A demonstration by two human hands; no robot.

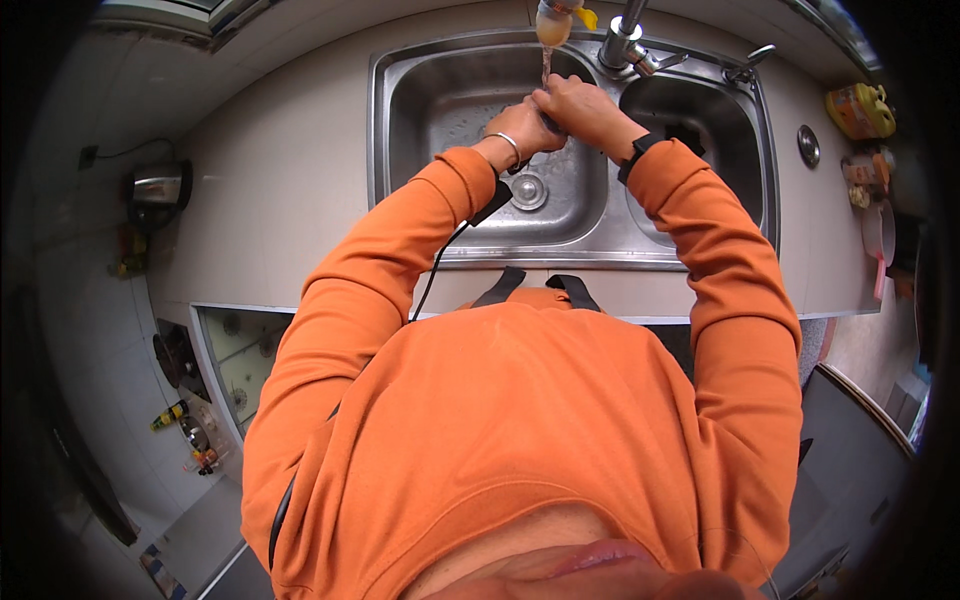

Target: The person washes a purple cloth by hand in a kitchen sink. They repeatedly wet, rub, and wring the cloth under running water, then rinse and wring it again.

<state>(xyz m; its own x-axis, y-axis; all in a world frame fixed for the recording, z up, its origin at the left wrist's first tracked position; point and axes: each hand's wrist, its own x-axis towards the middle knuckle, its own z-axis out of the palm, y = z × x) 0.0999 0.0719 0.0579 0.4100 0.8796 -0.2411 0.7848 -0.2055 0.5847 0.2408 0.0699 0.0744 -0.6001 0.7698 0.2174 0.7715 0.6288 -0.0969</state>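
Observation:
My left hand (523,129) and my right hand (583,109) are close together above the left basin of the stainless steel sink (487,67). Both are closed around a dark object (553,124); most of it is hidden by the fingers, so I cannot tell what it is. From the tap outlet with a filter (553,28), a stream of water (547,64) runs down onto my right hand. Below my left hand, the round drain strainer (528,192) sits in the basin floor.
A chrome tap base with lever (622,49) stands behind the divider. Something black (684,138) lies in the right basin. On the right counter are a round metal lid (808,145), a yellow jug (860,111) and a pink-handled pan (879,234). A kettle (157,193) stands far left.

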